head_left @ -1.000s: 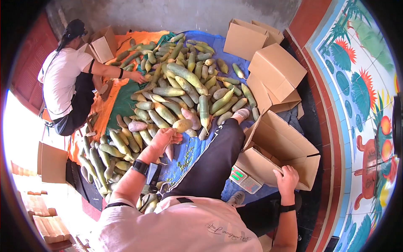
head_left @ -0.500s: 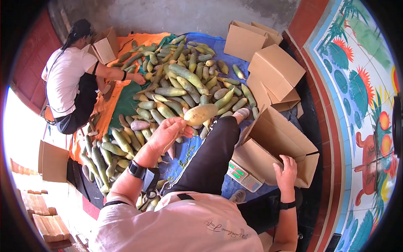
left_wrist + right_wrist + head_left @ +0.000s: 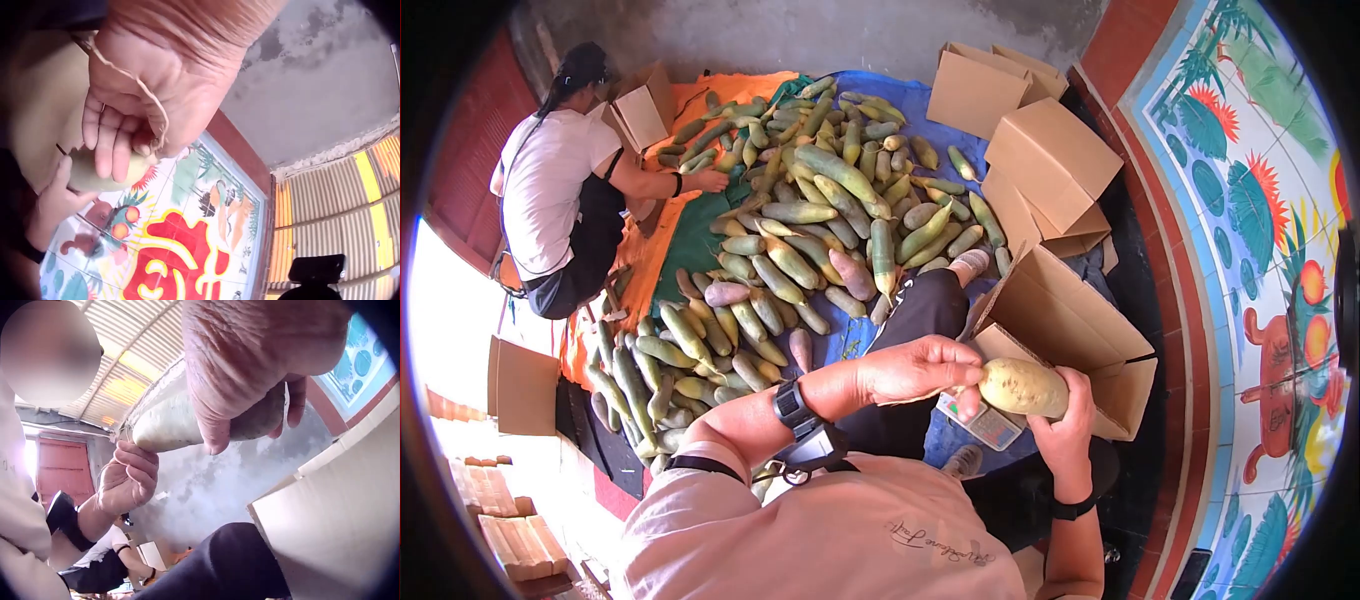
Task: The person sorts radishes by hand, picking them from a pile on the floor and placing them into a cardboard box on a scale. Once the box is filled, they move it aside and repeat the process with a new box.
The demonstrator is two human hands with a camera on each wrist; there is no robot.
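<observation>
A pale green radish (image 3: 1025, 388) is held between both hands above the person's lap. My left hand (image 3: 920, 368) pinches its root end, and in the left wrist view a long thin root tail (image 3: 147, 94) runs across the palm. Gripping the thicker end, my right hand (image 3: 1068, 425) has its thumb on one side and fingers on the other, as the right wrist view of the radish (image 3: 169, 422) also shows. An open cardboard box (image 3: 1050, 310) stands just beyond the right hand. Below the radish is a digital scale (image 3: 985, 425), partly covered.
A big pile of radishes (image 3: 800, 215) lies on blue, green and orange sheets. Another person (image 3: 555, 190) squats at the left with one arm toward it. More cardboard boxes (image 3: 1050, 160) stand by the painted tile wall (image 3: 1280, 300) at the right.
My left hand has brought the radish from the pile side rightward to above the scale. The right hand has left the box edge and taken hold of the radish's other end.
</observation>
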